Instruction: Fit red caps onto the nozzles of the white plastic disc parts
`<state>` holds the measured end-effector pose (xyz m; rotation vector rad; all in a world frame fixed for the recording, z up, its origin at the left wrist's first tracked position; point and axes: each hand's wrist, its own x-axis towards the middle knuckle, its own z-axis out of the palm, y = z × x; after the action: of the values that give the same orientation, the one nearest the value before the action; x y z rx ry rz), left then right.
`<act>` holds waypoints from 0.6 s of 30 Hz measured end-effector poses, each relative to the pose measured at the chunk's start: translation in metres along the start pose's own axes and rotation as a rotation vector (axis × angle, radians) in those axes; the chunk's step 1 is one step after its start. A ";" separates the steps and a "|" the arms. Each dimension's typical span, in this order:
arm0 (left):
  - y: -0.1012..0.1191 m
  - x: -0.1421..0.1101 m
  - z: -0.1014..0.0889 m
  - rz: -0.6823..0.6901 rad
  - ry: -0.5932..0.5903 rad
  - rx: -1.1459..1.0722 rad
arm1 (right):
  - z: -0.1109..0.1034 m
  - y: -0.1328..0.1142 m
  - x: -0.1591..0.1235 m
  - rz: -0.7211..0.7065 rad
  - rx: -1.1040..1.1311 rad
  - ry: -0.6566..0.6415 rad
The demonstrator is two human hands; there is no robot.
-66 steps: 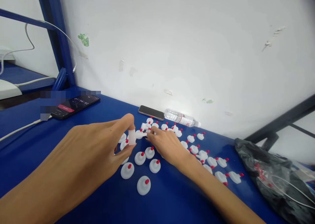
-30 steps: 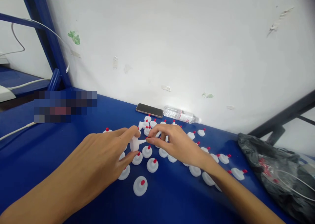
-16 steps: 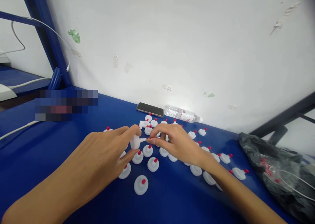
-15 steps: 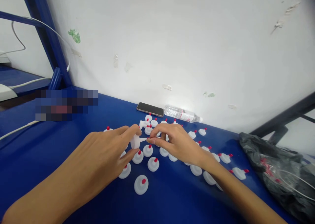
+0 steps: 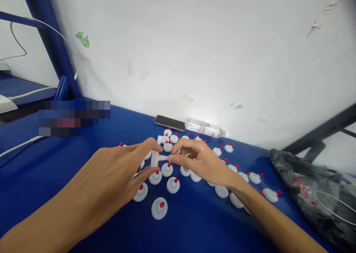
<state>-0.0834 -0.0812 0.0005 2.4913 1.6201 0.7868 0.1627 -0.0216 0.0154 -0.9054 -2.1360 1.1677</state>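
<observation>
My left hand grips a white plastic nozzle cap by its round base, thumb below and fingers above. Its spout points right, towards my right hand, whose thumb and forefinger pinch the spout's end. The fingers hide that end, so any red piece on it is out of sight. Around and below both hands, several white nozzle caps with red tips stand on the blue table. One more stands nearest to me.
At the wall lie a phone and a clear plastic bottle on its side. A black plastic bag with red pieces lies at the right. A white cable and a blurred-out patch are at the left.
The held nozzle cap has turned slightly and shifted a little right, its base now seen more edge-on. A bit of red at the right fingertips no longer shows.
</observation>
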 end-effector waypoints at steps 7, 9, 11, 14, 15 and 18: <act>0.016 -0.001 -0.004 0.072 0.224 -0.146 | 0.008 -0.002 -0.004 0.124 0.639 -0.226; 0.022 -0.003 -0.006 0.104 0.239 -0.172 | 0.015 -0.006 -0.005 0.115 0.738 -0.267; 0.025 -0.005 -0.006 0.144 0.256 -0.172 | 0.024 -0.010 -0.006 0.107 0.791 -0.229; 0.027 -0.007 -0.004 0.171 0.276 -0.117 | 0.035 -0.016 -0.007 0.109 0.783 -0.132; 0.027 -0.007 -0.003 0.179 0.284 -0.093 | 0.037 -0.017 -0.007 0.104 0.766 -0.103; 0.029 -0.007 0.001 0.211 0.314 -0.024 | 0.042 -0.015 -0.009 0.081 0.727 -0.022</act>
<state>-0.0610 -0.0996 0.0069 2.6594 1.4262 1.2712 0.1336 -0.0561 0.0073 -0.6353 -1.4946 1.8180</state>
